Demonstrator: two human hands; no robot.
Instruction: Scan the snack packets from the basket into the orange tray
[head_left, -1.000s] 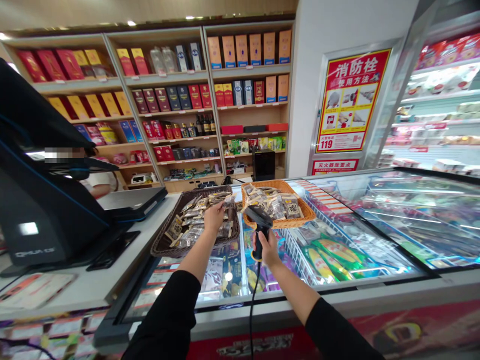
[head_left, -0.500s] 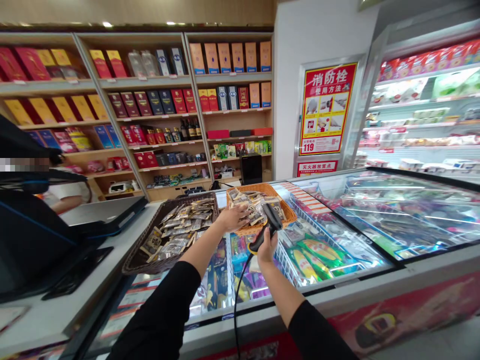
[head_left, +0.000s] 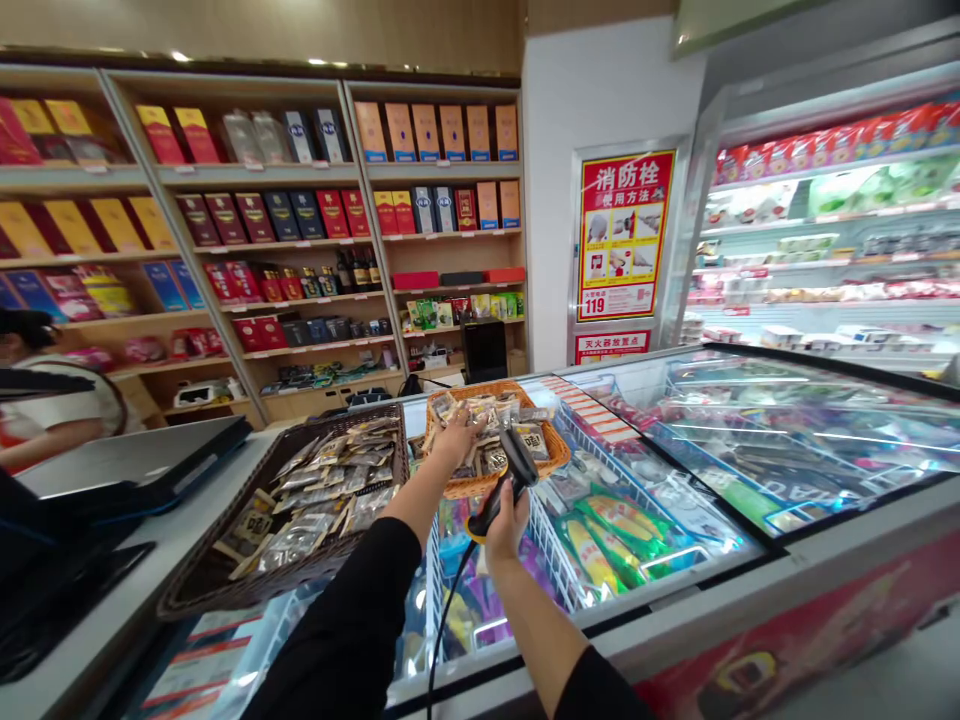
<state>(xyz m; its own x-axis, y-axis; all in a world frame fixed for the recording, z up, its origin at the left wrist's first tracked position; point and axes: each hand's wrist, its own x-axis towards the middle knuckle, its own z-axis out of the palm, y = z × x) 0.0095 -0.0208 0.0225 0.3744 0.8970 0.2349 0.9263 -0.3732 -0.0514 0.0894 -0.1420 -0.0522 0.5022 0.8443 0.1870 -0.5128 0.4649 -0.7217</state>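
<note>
My right hand (head_left: 507,522) is wrapped round the handle of a black barcode scanner (head_left: 517,458) with a yellow trim. Its head points up and over the front of an orange wicker basket (head_left: 559,450). From the handle's base a black cable (head_left: 444,615) hangs down. My left hand (head_left: 454,440) reaches into that basket, its fingers spread over small snack packets (head_left: 487,412) and touching them. To the left, a dark brown wicker basket (head_left: 217,592) holds many similar packets (head_left: 330,478). Both baskets rest on the glass top of a chest freezer.
The freezer (head_left: 720,598) shows wire baskets and bagged frozen food (head_left: 611,535) under glass. On the left counter (head_left: 82,610) stands a flat grey-topped device (head_left: 142,455), with a person (head_left: 56,400) behind it. Shelves of boxed goods (head_left: 277,215) line the back; a lit display fridge (head_left: 825,250) stands right.
The view has shifted, so the baskets sit lower and further left. My left hand stays on the packets with fingers reaching over them; the scanner stays in my right hand beside the orange basket.
</note>
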